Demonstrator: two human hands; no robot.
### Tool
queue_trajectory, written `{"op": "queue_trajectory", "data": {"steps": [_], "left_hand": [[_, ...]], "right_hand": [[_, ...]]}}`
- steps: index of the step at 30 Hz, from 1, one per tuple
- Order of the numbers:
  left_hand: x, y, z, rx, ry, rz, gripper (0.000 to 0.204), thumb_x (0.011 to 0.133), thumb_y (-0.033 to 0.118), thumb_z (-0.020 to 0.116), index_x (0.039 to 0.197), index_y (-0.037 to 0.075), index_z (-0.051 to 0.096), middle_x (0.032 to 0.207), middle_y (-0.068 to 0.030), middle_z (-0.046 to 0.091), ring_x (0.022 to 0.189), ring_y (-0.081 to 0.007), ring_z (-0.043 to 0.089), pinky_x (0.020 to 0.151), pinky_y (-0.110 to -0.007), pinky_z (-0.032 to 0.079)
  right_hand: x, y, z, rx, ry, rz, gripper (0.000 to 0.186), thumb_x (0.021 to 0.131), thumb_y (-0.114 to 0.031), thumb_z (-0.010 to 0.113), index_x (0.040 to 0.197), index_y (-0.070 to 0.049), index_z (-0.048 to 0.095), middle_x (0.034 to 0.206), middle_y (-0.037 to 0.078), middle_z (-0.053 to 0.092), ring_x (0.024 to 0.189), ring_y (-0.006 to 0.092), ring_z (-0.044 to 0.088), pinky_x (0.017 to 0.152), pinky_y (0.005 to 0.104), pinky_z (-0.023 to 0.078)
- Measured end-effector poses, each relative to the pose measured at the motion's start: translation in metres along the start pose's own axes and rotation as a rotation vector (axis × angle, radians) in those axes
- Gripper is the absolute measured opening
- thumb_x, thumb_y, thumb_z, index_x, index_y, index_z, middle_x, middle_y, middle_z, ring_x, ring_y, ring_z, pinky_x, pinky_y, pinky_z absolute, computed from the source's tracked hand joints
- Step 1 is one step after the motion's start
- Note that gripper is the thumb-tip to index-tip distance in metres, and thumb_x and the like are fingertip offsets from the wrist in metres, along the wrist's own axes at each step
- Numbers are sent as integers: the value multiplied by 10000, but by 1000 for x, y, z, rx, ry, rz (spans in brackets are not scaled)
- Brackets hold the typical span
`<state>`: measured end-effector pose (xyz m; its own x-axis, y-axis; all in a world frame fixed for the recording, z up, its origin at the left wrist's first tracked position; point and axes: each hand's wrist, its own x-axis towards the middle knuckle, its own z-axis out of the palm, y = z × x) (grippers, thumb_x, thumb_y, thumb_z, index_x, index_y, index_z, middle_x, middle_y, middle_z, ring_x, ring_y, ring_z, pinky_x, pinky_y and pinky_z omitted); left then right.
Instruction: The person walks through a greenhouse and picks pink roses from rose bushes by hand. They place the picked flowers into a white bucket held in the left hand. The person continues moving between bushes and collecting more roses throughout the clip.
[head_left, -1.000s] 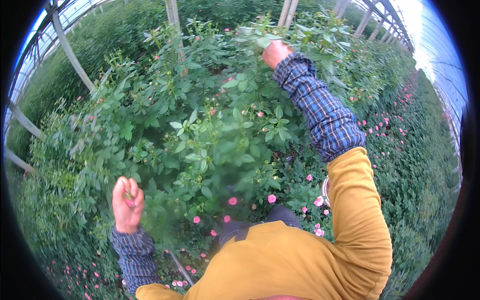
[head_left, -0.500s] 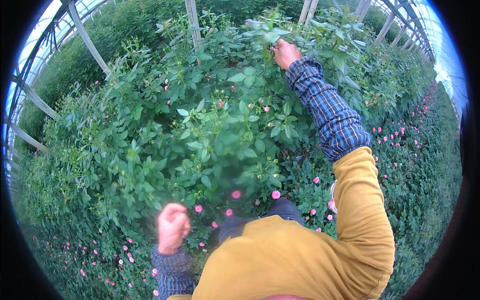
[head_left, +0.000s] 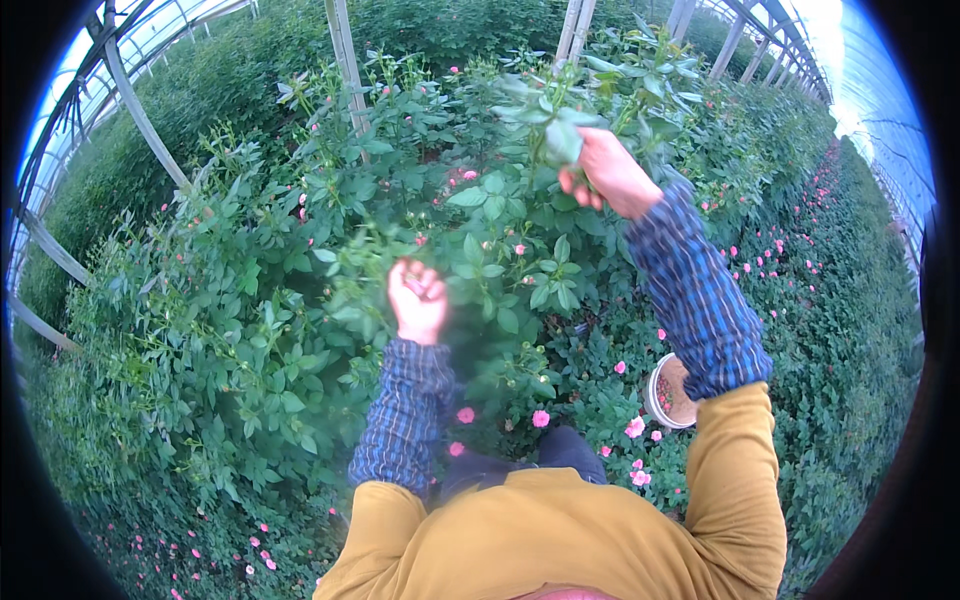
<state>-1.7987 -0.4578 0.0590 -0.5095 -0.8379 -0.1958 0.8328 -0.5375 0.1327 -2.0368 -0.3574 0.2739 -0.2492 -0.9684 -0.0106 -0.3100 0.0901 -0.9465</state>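
Observation:
Tall rose bushes with green leaves and small pink buds spread in front of me. My right hand [head_left: 610,178] is at the far side, right of the middle, its fingers curled at a leafy rose shoot [head_left: 545,108] that leans toward me. A broad leaf hides part of the grip. Nearer and to the left, my left hand [head_left: 418,298] is held up over the foliage [head_left: 480,265] with its fingers curled in. What it holds, if anything, is too blurred to make out.
A white bucket [head_left: 655,392] with small reddish bits inside stands beside my right elbow. Low plants with open pink flowers [head_left: 540,418] surround my legs. Posts [head_left: 345,70] rise among the bushes, and a curved greenhouse frame runs along both sides.
My left hand has risen from low beside my body up to the bush, forward and right. The right hand has drawn back toward me, the shoot bending with it. The bucket has come into fuller view.

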Motion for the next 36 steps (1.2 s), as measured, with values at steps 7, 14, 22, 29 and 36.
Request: {"op": "queue_trajectory", "data": {"steps": [7, 14, 22, 29, 36], "left_hand": [[100, 46, -39, 1047, 50, 546, 82, 876, 142, 594, 928, 79, 586, 688, -1, 552, 517, -76, 482, 449, -216, 394], [138, 53, -64, 2107, 86, 778, 172, 761, 76, 652, 909, 31, 577, 689, -74, 589, 600, -140, 547, 566, -317, 443], [160, 47, -70, 2053, 140, 536, 306, 735, 124, 685, 999, 51, 549, 742, -102, 625, 669, -232, 607, 634, -376, 471], [139, 29, -60, 667, -247, -433, 299, 879, 292, 470, 1122, 126, 520, 980, -146, 592, 887, -339, 600, 665, -665, 494], [175, 48, -103, 2509, -210, 729, 163, 817, 211, 534, 859, 84, 626, 796, -121, 647, 661, -348, 621, 582, -494, 485]], "right_hand": [[-134, 72, 18, 29, 343, 100, 222, 891, -160, 565, 1043, 0, 575, 598, 23, 561, 380, 83, 481, 336, 213, 354], [-227, 139, 18, 664, 821, -190, 260, 941, -232, 503, 1123, -47, 511, 667, 19, 495, 413, 90, 407, 341, 202, 315], [-263, 181, 2, 1138, 856, -72, 147, 913, -245, 474, 930, -101, 499, 892, 39, 519, 511, 107, 436, 346, 196, 325], [-258, 208, -4, 1182, 699, 27, 222, 886, -264, 527, 757, -107, 436, 874, 45, 509, 500, 113, 434, 351, 203, 314], [-220, 217, -40, 1132, 637, 263, 224, 867, -207, 550, 710, -91, 439, 736, 78, 529, 490, 151, 469, 374, 236, 333]]}}
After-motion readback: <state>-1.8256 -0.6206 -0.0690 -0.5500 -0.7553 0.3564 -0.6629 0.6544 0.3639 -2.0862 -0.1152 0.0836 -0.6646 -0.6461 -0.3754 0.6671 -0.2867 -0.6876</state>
